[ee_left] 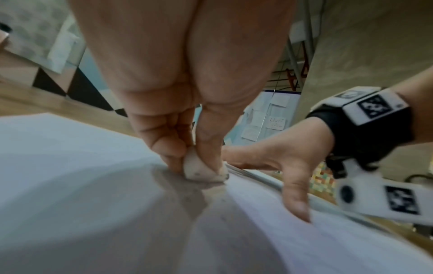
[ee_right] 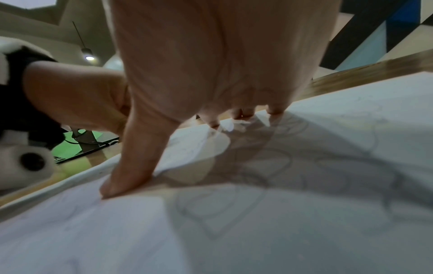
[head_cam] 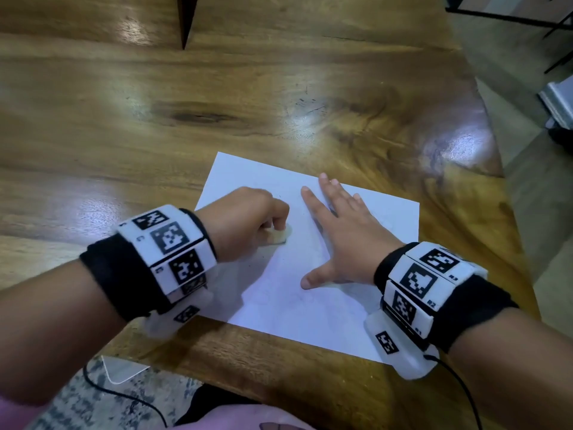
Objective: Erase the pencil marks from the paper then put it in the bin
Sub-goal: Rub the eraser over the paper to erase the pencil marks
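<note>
A white sheet of paper [head_cam: 322,308] lies on the wooden table [head_cam: 186,125] near its front edge. Faint pencil lines [ee_right: 276,166] cross the sheet under my right hand. My left hand [head_cam: 248,221] pinches a small off-white eraser [head_cam: 280,235] and presses it on the paper's left part; the left wrist view shows the eraser [ee_left: 201,170] held between thumb and fingers, touching the sheet. My right hand [head_cam: 338,237] lies flat with fingers spread on the middle of the paper [ee_right: 234,241], thumb tip [ee_right: 121,183] pressed down. No bin is in view.
The table's right edge [head_cam: 496,169] curves away close to the paper, with floor beyond. A cable [head_cam: 459,386] runs from my right wrist band. Black metal legs [head_cam: 527,13] stand at the far right. A dark wedge-shaped gap [head_cam: 186,20] cuts into the table at the back.
</note>
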`<state>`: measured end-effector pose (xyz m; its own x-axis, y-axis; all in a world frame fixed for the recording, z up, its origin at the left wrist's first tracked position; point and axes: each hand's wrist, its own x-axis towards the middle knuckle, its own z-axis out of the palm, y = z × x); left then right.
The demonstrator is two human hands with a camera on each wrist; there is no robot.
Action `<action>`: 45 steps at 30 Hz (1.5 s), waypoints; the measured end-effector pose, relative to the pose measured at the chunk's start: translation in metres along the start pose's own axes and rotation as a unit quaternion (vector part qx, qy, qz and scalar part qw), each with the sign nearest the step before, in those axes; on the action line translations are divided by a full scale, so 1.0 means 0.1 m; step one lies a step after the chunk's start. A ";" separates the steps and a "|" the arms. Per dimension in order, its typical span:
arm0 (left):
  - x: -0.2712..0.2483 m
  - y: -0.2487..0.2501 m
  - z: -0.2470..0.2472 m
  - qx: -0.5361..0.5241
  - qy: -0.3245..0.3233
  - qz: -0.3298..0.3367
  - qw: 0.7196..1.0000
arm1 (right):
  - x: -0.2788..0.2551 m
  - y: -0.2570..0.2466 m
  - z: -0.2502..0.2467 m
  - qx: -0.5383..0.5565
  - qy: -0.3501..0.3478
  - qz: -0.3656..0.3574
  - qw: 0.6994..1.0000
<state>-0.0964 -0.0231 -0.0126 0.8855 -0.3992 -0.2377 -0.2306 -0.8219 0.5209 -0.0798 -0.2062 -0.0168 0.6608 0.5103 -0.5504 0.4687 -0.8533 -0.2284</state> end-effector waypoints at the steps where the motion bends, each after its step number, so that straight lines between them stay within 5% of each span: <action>1: -0.08 -0.01 0.04 -0.001 -0.007 0.017 1.000 | 0.00 0.00 -0.01 0.000 -0.001 0.000 1.000; 5: -0.43 -0.05 0.17 -0.025 -0.106 0.048 0.993 | 0.00 0.00 -0.02 -0.001 -0.002 0.000 1.000; 11: -0.12 -0.01 0.05 -0.004 -0.010 0.023 1.000 | 0.00 -0.02 -0.02 -0.004 -0.004 0.006 1.000; 17: -0.42 -0.03 0.15 -0.030 -0.100 0.042 0.994 | -0.01 -0.01 -0.02 -0.007 -0.005 0.006 1.000; 24: 0.23 0.08 -0.10 0.031 0.006 -0.028 0.999 | 0.01 -0.01 0.00 -0.009 -0.003 0.003 1.000; 32: -0.25 0.03 0.08 0.008 -0.071 0.034 0.997 | 0.01 0.00 0.01 -0.003 0.001 0.001 1.000; 38: -0.01 -0.10 -0.10 -0.015 0.043 -0.040 0.998 | 0.00 -0.01 -0.01 -0.002 -0.008 0.004 1.000; 42: -0.42 -0.06 0.04 -0.042 -0.045 -0.001 0.998 | 0.00 -0.01 -0.01 0.001 -0.009 0.005 1.000; 45: -0.37 -0.10 0.02 -0.036 -0.038 -0.009 0.999 | -0.01 -0.01 -0.01 -0.002 -0.008 0.005 1.000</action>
<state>-0.1280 -0.0004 -0.0107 0.8556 -0.4169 -0.3067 -0.1835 -0.7984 0.5735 -0.0801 -0.2053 -0.0152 0.6555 0.5006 -0.5655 0.4645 -0.8576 -0.2208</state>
